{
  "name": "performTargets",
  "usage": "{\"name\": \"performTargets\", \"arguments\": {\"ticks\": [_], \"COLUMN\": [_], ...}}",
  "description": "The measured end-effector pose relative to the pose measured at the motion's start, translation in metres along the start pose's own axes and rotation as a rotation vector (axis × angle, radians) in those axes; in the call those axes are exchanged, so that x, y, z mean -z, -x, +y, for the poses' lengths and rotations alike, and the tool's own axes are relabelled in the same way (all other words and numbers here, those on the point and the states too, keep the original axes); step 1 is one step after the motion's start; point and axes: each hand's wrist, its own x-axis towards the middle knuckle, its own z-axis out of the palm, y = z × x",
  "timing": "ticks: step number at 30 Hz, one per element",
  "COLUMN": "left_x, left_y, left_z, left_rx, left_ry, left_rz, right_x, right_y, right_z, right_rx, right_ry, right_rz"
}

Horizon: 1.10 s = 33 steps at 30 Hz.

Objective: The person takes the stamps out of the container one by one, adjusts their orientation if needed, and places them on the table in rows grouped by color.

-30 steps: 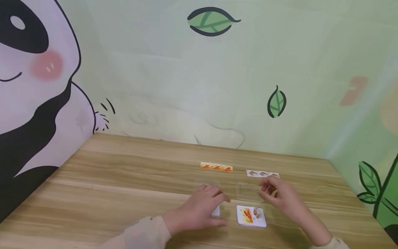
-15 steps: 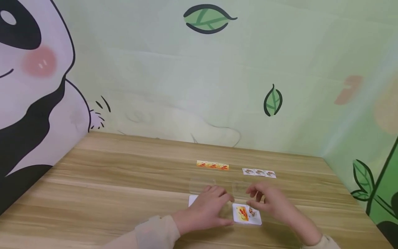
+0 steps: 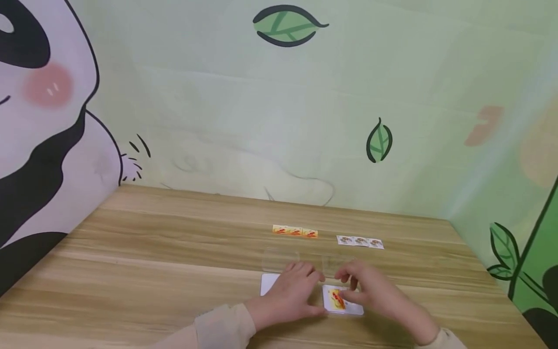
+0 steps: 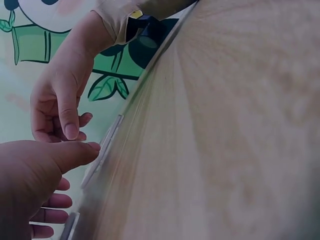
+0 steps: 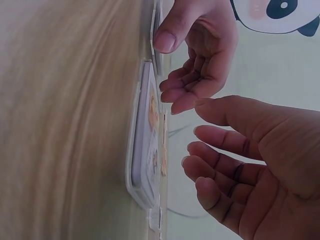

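A stack of picture cards (image 3: 334,301) lies in a shallow clear case on the table; in the right wrist view its thick edge (image 5: 145,145) shows side-on. My left hand (image 3: 287,294) is at the left of this stack, thumb near its front left corner, fingers loosely bent and holding nothing. Beneath that hand, a second white stack (image 3: 268,283) is partly hidden. Over the right half of the picture cards hovers my right hand (image 3: 368,290), fingers relaxed and thumb reaching across the cards. Both hands (image 4: 65,95) face each other in the left wrist view.
Two flat clear plastic lids (image 3: 279,260) lie beyond the stacks. Farther back are a row of yellow-and-red cards (image 3: 295,231) and a row of white picture cards (image 3: 360,241). A painted wall (image 3: 218,111) borders the wooden table (image 3: 152,232).
My right hand has moved left and nearer, from beside the right clear lid to over the picture cards. My left hand has shifted right toward that stack, uncovering part of the white one.
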Motion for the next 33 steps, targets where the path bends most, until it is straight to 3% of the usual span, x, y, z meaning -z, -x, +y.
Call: {"name": "performTargets", "arguments": {"ticks": [9,16,33], "left_x": [-0.008,-0.011,-0.01], "left_y": [0.0,0.0,0.0], "left_z": [-0.002,-0.004,-0.004], "left_rx": [0.028,0.018,0.011], "left_ry": [0.018,0.018,0.025], "left_rz": [-0.001,0.016,0.03], "right_x": [-0.006,-0.012,-0.016], "right_y": [-0.002,-0.002,-0.002], "right_z": [-0.001,-0.002,-0.001], "right_rx": [-0.009,-0.01,-0.042], "right_ry": [-0.025,0.017,0.048], "right_rz": [-0.042,-0.062,-0.069]}}
